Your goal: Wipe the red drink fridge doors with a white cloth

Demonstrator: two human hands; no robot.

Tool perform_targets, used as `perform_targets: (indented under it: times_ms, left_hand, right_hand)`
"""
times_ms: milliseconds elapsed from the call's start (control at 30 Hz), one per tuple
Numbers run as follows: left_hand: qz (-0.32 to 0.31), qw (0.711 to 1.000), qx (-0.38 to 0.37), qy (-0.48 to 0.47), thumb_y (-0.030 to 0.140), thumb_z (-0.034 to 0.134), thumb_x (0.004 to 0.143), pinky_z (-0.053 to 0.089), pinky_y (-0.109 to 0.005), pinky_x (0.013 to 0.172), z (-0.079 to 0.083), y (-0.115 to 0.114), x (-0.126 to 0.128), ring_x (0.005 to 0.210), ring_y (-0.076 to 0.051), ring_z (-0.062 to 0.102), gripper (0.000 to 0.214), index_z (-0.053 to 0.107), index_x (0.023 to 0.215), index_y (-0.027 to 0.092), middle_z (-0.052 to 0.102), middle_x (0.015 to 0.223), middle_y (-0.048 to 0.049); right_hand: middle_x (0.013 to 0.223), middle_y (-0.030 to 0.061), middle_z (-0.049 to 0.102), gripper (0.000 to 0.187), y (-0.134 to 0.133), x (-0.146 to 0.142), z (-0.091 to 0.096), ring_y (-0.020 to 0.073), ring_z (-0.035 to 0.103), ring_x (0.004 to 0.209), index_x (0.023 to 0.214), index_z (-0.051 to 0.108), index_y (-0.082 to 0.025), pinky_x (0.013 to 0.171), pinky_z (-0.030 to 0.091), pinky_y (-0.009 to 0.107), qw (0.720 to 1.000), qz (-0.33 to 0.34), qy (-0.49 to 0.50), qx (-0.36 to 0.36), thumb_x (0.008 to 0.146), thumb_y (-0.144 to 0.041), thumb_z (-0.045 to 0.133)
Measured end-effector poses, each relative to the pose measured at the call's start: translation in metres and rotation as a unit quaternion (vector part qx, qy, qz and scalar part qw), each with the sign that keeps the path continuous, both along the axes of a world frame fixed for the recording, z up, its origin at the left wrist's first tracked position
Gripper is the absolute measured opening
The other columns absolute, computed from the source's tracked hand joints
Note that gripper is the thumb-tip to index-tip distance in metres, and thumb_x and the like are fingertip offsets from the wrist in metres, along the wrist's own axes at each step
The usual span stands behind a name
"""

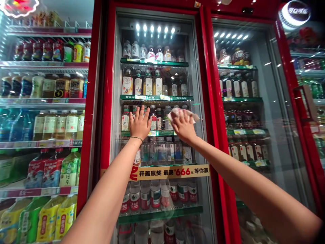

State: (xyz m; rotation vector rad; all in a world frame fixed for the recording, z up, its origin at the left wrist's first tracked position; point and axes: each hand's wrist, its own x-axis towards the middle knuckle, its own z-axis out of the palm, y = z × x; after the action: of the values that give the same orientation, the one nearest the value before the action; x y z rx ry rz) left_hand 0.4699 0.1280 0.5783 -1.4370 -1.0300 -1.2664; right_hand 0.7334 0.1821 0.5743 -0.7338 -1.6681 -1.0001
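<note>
A red-framed drinks fridge with a glass door [196, 145] stands straight ahead. My left hand [140, 123] lies flat on the glass with its fingers spread, and nothing is in it; a thin band circles that wrist. My right hand [184, 126] presses a crumpled pale pink-and-white cloth [195, 117] to the door, to the right of my left hand and at nearly the same height. Behind the glass, rows of bottles [148, 83] stand on green-edged shelves. A yellow strip with printed characters [175, 172] runs across the door below both hands.
At the left, an open-looking cooler holds shelves of bottled drinks [52, 123]. Another red-framed glass fridge [250, 132] adjoins on the right, with a handle [304, 101] farther along. A lit round sign [295, 14] hangs at the upper right.
</note>
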Motion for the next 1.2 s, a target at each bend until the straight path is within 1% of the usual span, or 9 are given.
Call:
perform_targets:
  times_ms: [67, 133, 300, 367, 533, 733, 900, 1100, 1200]
  left_hand:
    - [-0.006, 1.0, 0.002, 0.0, 0.04, 0.045, 0.101, 0.007, -0.066, 0.13, 0.0, 0.0, 0.0, 0.158, -0.032, 0.026, 0.058, 0.04, 0.158, 0.029, 0.032, 0.168, -0.0069]
    - [-0.009, 1.0, 0.003, 0.0, 0.041, 0.045, 0.101, 0.007, -0.066, 0.13, 0.0, 0.0, 0.0, 0.158, -0.032, 0.026, 0.058, 0.041, 0.158, 0.029, 0.032, 0.169, -0.0072]
    - [-0.004, 1.0, 0.0, 0.002, 0.04, 0.046, 0.101, 0.006, -0.066, 0.13, 0.0, 0.0, -0.001, 0.159, -0.032, 0.025, 0.058, 0.04, 0.158, 0.029, 0.031, 0.169, -0.0073]
    - [-0.006, 1.0, 0.002, 0.003, 0.04, 0.046, 0.1, 0.007, -0.066, 0.13, 0.0, 0.001, -0.001, 0.158, -0.032, 0.025, 0.059, 0.041, 0.158, 0.029, 0.031, 0.169, -0.0077]
    - [-0.004, 1.0, 0.009, 0.006, 0.04, 0.046, 0.101, 0.007, -0.066, 0.13, -0.001, 0.002, -0.001, 0.158, -0.033, 0.025, 0.059, 0.041, 0.158, 0.028, 0.032, 0.168, -0.008]
    - [0.032, 0.999, -0.009, 0.007, 0.043, 0.041, 0.102, 0.007, -0.064, 0.13, 0.0, -0.001, 0.0, 0.159, -0.031, 0.023, 0.059, 0.038, 0.159, 0.026, 0.029, 0.17, -0.0069]
    - [0.041, 0.999, -0.018, 0.005, 0.045, 0.036, 0.103, 0.005, -0.061, 0.131, -0.001, -0.004, 0.0, 0.16, -0.03, 0.021, 0.059, 0.037, 0.16, 0.028, 0.027, 0.17, -0.005]
    - [0.041, 0.999, -0.02, 0.006, 0.044, 0.036, 0.103, 0.006, -0.062, 0.131, -0.001, -0.004, 0.001, 0.16, -0.03, 0.021, 0.06, 0.036, 0.16, 0.027, 0.026, 0.17, -0.0055]
    - [0.053, 0.998, -0.016, 0.009, 0.045, 0.035, 0.103, 0.007, -0.062, 0.131, -0.001, -0.004, 0.0, 0.16, -0.031, 0.021, 0.059, 0.036, 0.16, 0.026, 0.027, 0.17, -0.0058]
  right_hand:
    - [0.173, 0.0005, 0.025, 0.052, -0.003, 0.002, -0.004, 0.03, 0.01, 0.162, 0.147, 0.054, -0.032, 0.129, 0.011, 0.065, 0.994, -0.016, -0.104, 0.001, 0.106, -0.052, 0.028]
    - [0.173, -0.0004, 0.024, 0.051, -0.004, 0.013, 0.0, 0.0289, 0.01, 0.162, 0.144, 0.057, -0.032, 0.13, 0.009, 0.062, 0.991, -0.037, -0.13, -0.013, 0.106, -0.053, 0.029]
    - [0.173, 0.0119, 0.02, 0.062, 0.004, 0.026, 0.006, 0.0405, 0.013, 0.16, 0.155, 0.047, -0.023, 0.122, 0.02, 0.075, 0.99, -0.05, 0.123, -0.043, 0.106, -0.051, 0.024]
    - [0.173, 0.0144, 0.019, 0.063, 0.004, 0.023, -0.001, 0.0431, 0.015, 0.159, 0.161, 0.038, -0.024, 0.117, 0.023, 0.079, 0.985, -0.051, 0.16, -0.034, 0.106, -0.051, 0.023]
    - [0.172, 0.0104, 0.027, 0.056, 0.005, 0.036, -0.011, 0.0366, 0.016, 0.16, 0.146, 0.057, -0.026, 0.123, 0.019, 0.073, 0.997, -0.076, -0.002, -0.015, 0.106, -0.05, 0.027]
    - [0.174, 0.0128, 0.017, 0.064, 0.011, 0.046, -0.01, 0.0414, 0.013, 0.16, 0.163, 0.035, -0.025, 0.121, 0.026, 0.07, 0.984, -0.075, 0.159, -0.04, 0.106, -0.053, 0.023]
    - [0.174, 0.0068, 0.021, 0.059, 0.008, 0.046, -0.017, 0.0361, 0.011, 0.161, 0.158, 0.043, -0.031, 0.124, 0.018, 0.069, 0.994, -0.1, 0.03, -0.041, 0.106, -0.052, 0.026]
    - [0.176, 0.0067, 0.008, 0.063, 0.006, 0.04, -0.022, 0.0405, 0.01, 0.16, 0.165, 0.029, -0.028, 0.123, 0.024, 0.069, 0.982, -0.117, 0.138, -0.059, 0.106, -0.051, 0.023]
    - [0.175, 0.0069, 0.013, 0.061, 0.005, 0.034, -0.02, 0.0399, 0.009, 0.161, 0.163, 0.033, -0.031, 0.12, 0.021, 0.074, 0.991, -0.108, 0.061, -0.048, 0.106, -0.05, 0.024]
